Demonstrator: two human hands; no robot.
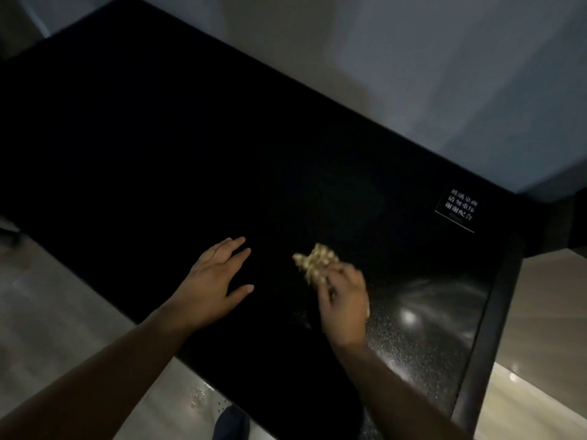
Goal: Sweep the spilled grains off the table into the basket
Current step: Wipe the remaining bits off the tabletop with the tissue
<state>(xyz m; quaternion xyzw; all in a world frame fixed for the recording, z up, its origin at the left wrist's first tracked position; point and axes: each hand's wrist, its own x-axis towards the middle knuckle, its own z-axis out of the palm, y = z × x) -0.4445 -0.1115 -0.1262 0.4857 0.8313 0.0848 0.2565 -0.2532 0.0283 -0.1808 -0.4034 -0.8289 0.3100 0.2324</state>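
Observation:
A small heap of pale yellow grains (313, 260) lies on the black glossy table (158, 154), right of centre near the front. My right hand (344, 301) is just behind the heap on my side, its fingertips touching the grains; it is blurred and the fingers look bent. My left hand (216, 281) lies flat on the table to the left of the heap, fingers spread and straight, a hand's width from the grains. No basket is in view.
A small black label with white characters (457, 209) sits at the table's far right corner. The table's front edge runs diagonally below my arms, with light floor (63, 312) beneath. A pale wall (413, 58) stands behind the table.

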